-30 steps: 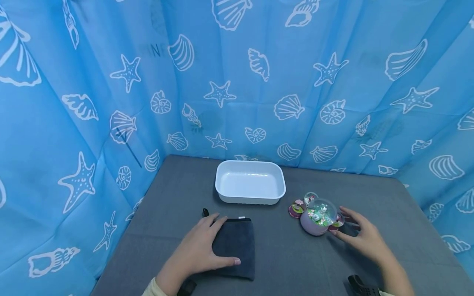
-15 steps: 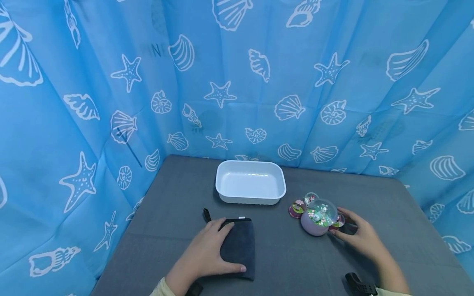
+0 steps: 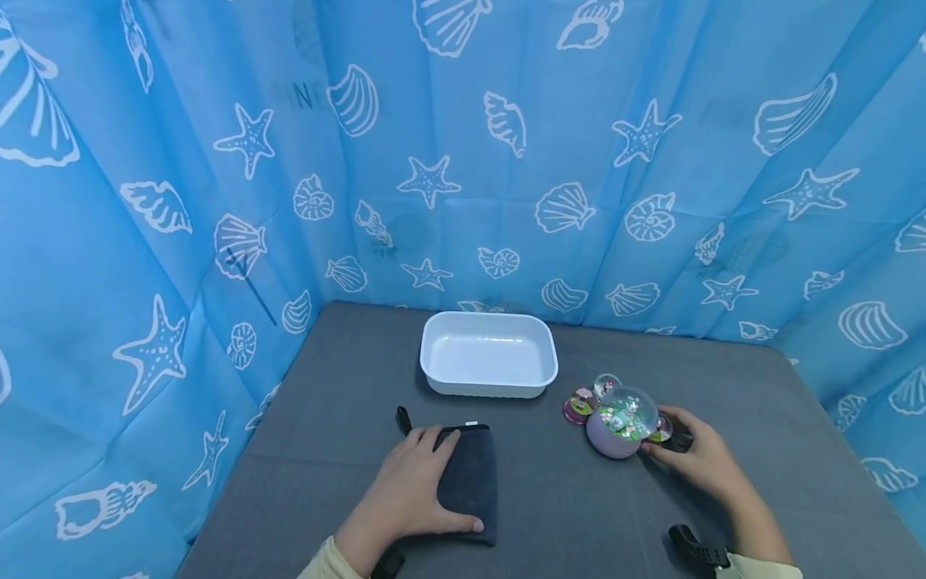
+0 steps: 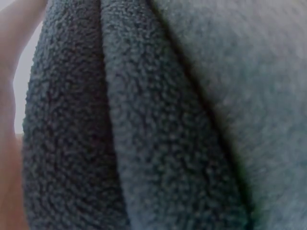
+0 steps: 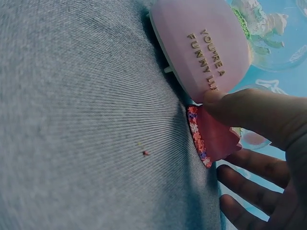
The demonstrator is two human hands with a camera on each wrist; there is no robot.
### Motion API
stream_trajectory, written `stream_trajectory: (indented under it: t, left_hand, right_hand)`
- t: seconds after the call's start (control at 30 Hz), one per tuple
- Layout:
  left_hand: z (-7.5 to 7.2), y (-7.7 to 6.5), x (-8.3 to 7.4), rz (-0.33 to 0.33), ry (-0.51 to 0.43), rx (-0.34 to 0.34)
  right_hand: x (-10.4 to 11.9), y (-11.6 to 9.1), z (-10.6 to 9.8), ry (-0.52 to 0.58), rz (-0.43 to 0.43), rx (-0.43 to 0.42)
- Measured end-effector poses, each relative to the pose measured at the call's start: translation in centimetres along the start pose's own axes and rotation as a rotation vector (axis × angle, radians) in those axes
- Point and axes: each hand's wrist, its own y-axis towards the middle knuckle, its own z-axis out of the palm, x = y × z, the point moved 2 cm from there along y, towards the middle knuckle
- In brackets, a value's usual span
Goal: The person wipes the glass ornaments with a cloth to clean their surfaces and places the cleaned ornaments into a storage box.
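Resting left grip [image 3: 408, 490]: we are laying it loosely over the dark pouch [image 3: 472, 482], with thumb and fingers spread out, not squeezing. Maybe we are stopping the soft cloth from sliding.
Pinching right grip [image 3: 705, 465]: we are holding the small red globe [image 5: 216, 136] between thumb and finger, likely because it is too little for a whole fist.
Big purple globe [image 3: 613, 440]: it is sitting just beside the red one, and our thumb is touching it or nearly so; we are not able to tell which.
Other little globes: the pink one [image 3: 577, 408] and the clear one [image 3: 606, 387] are sitting close by, on the big globe's far left side.
White tray [image 3: 488, 354]: it is standing upright just behind the pouch, bottom down. That spot is probably leaving our arms some room.
Grey counter [image 3: 347, 386]: it is carrying everything, and its flat top is likely helping the globes stand still.
Blue curtain [image 3: 463, 137]: it is hanging behind, showing shells and starfish.
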Motion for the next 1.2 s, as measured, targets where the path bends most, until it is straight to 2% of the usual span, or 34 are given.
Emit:
stream_trajectory:
  t: [0.23, 0.5, 0.87, 1.2]
  left_hand:
    - [-0.2, 0.2, -0.3, 0.025, 0.041, -0.009]
    - [0.0, 0.5, -0.5, 0.026, 0.072, 0.033]
    - [0.0, 0.5, -1.0, 0.049, 0.142, 0.044]
    - [0.2, 0.9, -0.9, 0.067, 0.108, 0.025]
  right_hand:
    - [-0.1, 0.4, -0.1, -0.030, -0.014, -0.007]
    - [-0.1, 0.6, 0.0, -0.046, 0.013, -0.002]
    - [-0.5, 0.6, 0.1, -0.089, 0.002, -0.017]
    - [-0.4, 0.2, 0.4, -0.042, 0.015, 0.014]
